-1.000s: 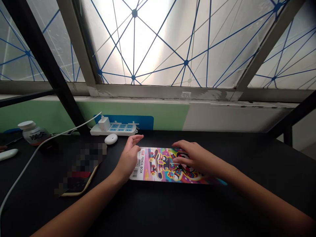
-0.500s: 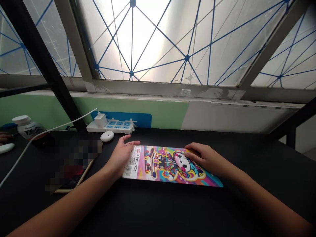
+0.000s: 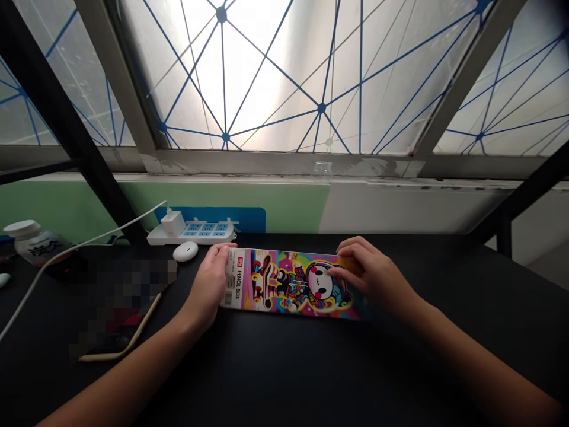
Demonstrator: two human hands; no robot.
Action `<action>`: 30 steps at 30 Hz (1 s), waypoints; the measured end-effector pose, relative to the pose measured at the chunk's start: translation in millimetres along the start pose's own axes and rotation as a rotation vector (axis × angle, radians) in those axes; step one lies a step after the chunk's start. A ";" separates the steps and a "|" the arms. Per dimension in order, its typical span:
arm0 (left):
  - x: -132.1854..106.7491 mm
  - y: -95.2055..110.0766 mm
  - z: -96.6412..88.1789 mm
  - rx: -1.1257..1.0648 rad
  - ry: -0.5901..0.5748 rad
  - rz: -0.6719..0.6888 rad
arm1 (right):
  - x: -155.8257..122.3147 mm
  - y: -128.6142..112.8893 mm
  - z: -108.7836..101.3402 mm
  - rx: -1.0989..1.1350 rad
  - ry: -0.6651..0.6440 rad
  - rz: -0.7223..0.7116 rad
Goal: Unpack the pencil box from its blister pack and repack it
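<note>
A colourful pencil box [image 3: 291, 284] lies crosswise in front of me, with a cartoon figure on a skateboard on its face and a white label strip reading "PENCIL BOX" at its left end. My left hand [image 3: 208, 287] is closed around that left end, its fingers at the far corner. At the other end my right hand [image 3: 373, 270] grips the box, thumb on the top face and fingers over the far edge. The near right corner is blurred and dark. Whether the box touches the desk everywhere underneath is hidden.
On the black desk [image 3: 284, 373], a white power strip [image 3: 204, 232] with a plugged charger stands by the wall. Before it sits a round white case [image 3: 185, 251]. Leftward are a partly pixelated item with a tan edge [image 3: 142, 326], a white cable [image 3: 100, 230] and a white-lidded jar [image 3: 33, 243].
The box's near edge has tipped or shifted away from me, and its face looks narrower. My left fingers, stretched out before, have closed on its end. The view has turned slightly right.
</note>
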State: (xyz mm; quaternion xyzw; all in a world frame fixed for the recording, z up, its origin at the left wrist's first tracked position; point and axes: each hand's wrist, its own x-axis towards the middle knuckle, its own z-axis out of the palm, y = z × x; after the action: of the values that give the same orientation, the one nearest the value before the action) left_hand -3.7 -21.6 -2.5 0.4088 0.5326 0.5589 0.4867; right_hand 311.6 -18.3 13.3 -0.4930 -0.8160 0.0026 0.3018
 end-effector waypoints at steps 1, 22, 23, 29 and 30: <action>-1.6 0.1 -0.1 -0.021 -0.015 0.055 | -2.0 -3.3 -2.3 -0.031 0.065 -0.035; -1.4 8.5 -19.3 1.132 -0.457 0.767 | -24.2 -48.2 4.8 -0.179 -0.390 -0.259; -1.8 6.1 -18.4 1.181 -0.510 0.710 | -24.1 -47.6 3.8 -0.173 -0.399 -0.261; -2.6 -0.7 -15.2 1.158 -0.602 0.640 | -20.0 -42.3 -5.2 -0.073 -0.467 -0.170; -2.6 -0.6 -15.1 1.145 -0.597 0.659 | -18.6 -39.6 -4.8 -0.065 -0.452 -0.145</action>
State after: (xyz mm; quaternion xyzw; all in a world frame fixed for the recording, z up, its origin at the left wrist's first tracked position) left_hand -17.9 -27.1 -4.4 0.8740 0.4354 0.1745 0.1273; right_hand 288.3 -55.1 20.0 -0.4295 -0.8957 0.0652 0.0949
